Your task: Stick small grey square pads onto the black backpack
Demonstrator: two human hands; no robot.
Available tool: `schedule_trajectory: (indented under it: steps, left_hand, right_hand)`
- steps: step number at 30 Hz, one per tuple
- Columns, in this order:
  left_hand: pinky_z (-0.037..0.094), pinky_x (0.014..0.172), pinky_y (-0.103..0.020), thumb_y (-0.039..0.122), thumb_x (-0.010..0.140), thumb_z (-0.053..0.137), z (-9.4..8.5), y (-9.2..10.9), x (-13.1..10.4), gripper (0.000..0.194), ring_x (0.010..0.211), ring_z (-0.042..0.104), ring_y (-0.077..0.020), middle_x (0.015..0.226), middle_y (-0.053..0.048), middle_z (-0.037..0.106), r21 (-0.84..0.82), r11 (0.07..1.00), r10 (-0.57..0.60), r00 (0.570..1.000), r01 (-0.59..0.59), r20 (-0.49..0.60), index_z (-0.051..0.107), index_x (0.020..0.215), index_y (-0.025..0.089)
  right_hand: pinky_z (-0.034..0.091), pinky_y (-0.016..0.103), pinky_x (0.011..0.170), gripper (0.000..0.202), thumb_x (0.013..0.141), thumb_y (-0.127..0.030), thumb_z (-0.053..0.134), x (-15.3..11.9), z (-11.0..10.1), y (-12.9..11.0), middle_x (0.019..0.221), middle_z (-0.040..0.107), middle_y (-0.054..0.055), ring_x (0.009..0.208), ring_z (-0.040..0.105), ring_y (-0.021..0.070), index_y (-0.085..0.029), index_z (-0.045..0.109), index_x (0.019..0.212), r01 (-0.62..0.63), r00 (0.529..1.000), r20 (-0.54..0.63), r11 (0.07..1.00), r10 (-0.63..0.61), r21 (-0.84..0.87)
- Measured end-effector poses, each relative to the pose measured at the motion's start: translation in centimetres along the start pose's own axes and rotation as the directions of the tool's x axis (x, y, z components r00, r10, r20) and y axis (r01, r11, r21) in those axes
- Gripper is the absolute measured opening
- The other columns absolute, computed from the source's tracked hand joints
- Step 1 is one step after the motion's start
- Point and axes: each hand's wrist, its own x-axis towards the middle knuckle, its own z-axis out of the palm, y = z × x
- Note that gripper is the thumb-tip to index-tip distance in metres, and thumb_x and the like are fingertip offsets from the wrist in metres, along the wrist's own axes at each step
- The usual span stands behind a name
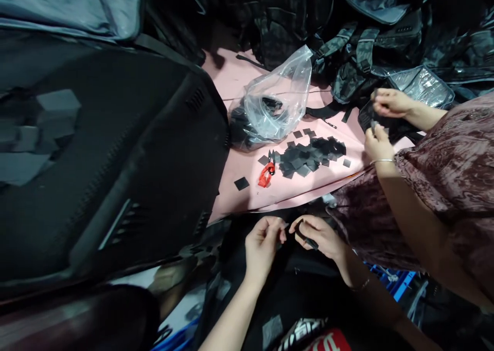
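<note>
My left hand (263, 244) is closed in a pinch near the bottom centre, with a small pale piece (285, 226) at its fingertips. Just to its right, my right hand (318, 235) has its fingers wrapped round a small black item (306, 236). The two hands face each other without touching. Beyond them, on the pink surface (235, 199), lies a pile of dark square pieces (309, 155). Red-handled scissors (267, 174) rest at the pile's left end, and one dark square (242, 183) lies apart.
A clear plastic bag (270, 109) with dark contents stands behind the pile. A large black case (135, 145) fills the left. At right, another person's hands (382, 119) hold something small. Dark camouflage bags (358, 52) line the back.
</note>
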Motion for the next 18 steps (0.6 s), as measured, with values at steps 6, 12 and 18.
schedule_trajectory:
  steps: [6,12,18]
  left_hand:
    - [0.039,0.049,-0.023,0.033,0.071,0.069,-0.2,1.3,-1.0,0.026,0.051,0.049,-0.0102,0.068,-0.002,0.061,-0.316,0.912,-0.25,0.965,0.263,0.082,0.062,0.087,0.014]
    - [0.035,0.052,-0.023,0.033,0.07,0.067,0.6,1.6,-2.3,0.025,0.053,0.043,-0.009,0.062,-0.001,0.054,-0.252,0.9,-0.302,0.926,0.355,0.227,0.068,0.08,0.01]
    - [0.034,0.052,-0.022,0.041,0.072,0.065,1.1,0.7,-2.1,0.03,0.055,0.042,-0.0095,0.063,0.0,0.054,-0.094,0.955,-0.268,0.955,0.28,0.123,0.067,0.079,0.012]
  right_hand:
    - [0.02,0.018,0.038,0.026,0.079,-0.039,0.058,-0.5,-0.5,-0.5,0.058,0.056,-0.002,0.039,0.034,0.0029,-0.013,0.06,0.082,0.018,0.981,-0.189,0.985,-0.051,-0.17]
    - [0.026,0.018,0.041,0.026,0.08,-0.035,0.053,0.1,-0.3,0.0,0.046,0.045,-0.005,0.041,0.035,0.0044,-0.015,0.055,0.064,0.092,0.927,-0.31,0.931,-0.209,-0.353]
    - [0.026,0.019,0.042,0.031,0.081,-0.036,0.051,0.4,-0.3,0.6,0.044,0.039,-0.006,0.039,0.032,0.0041,-0.015,0.052,0.058,0.117,0.924,-0.294,0.912,-0.245,-0.393]
